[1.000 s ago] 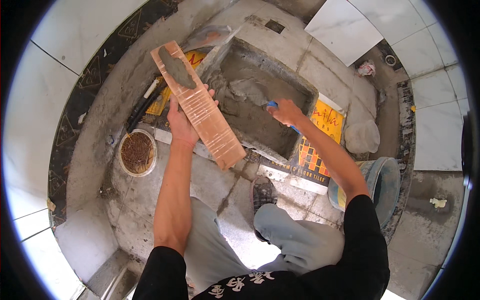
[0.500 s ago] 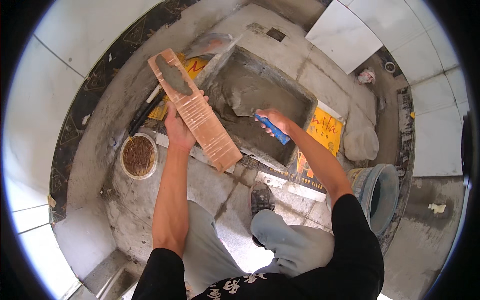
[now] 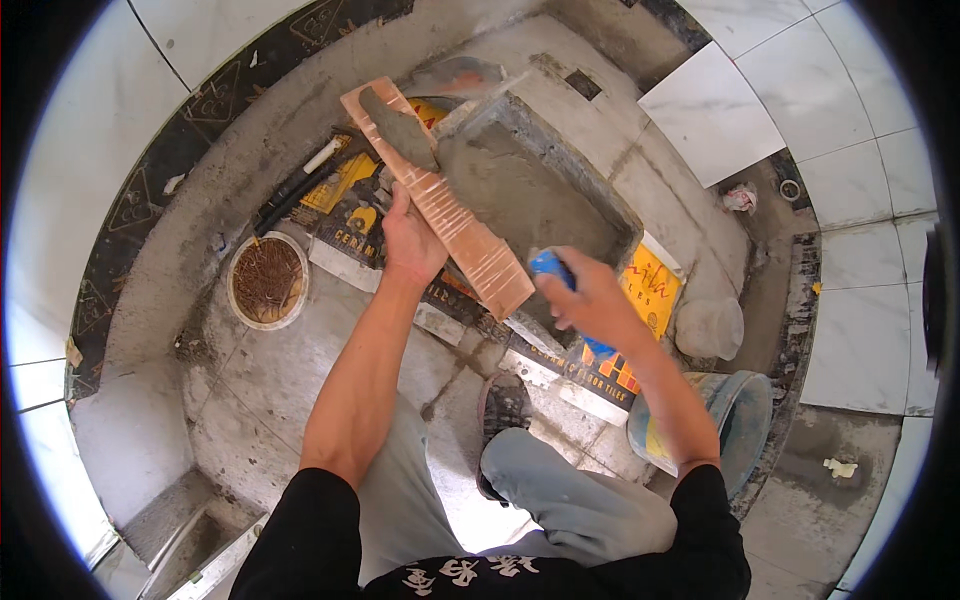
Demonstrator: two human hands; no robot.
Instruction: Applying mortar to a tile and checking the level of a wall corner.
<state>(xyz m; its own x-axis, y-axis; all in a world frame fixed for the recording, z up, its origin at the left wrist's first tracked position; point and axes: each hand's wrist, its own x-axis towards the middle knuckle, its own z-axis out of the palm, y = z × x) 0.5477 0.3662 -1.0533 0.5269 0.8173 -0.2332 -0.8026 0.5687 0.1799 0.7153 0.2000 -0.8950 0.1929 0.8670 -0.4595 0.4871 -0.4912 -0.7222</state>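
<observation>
My left hand (image 3: pixel 413 240) is closed on a long, narrow tile strip (image 3: pixel 468 225), its ridged reddish-brown back facing up. A patch of wet grey mortar (image 3: pixel 398 125) covers part of the strip's far end. The strip slants above the near left side of a rectangular trough (image 3: pixel 628 218) containing grey mortar (image 3: pixel 530 185). To the right of the strip's near end, my right hand (image 3: pixel 598 305) is wrapped round the blue handle (image 3: pixel 553 266) of a trowel. Motion blurs that hand, and the trowel's blade cannot be made out.
A round tub of brown liquid (image 3: pixel 268 281) stands on the left. Yellow-and-black cardboard (image 3: pixel 650 283) lies under the trough. A large bucket (image 3: pixel 745 425) lies tipped at the right, near a whitish rounded container (image 3: pixel 710 328). White tile (image 3: pixel 712 112) leans at the back right.
The trowel has left the mortar and moved nearer to me, beside the strip's near end. My left hand and the tile strip have shifted right within the view.
</observation>
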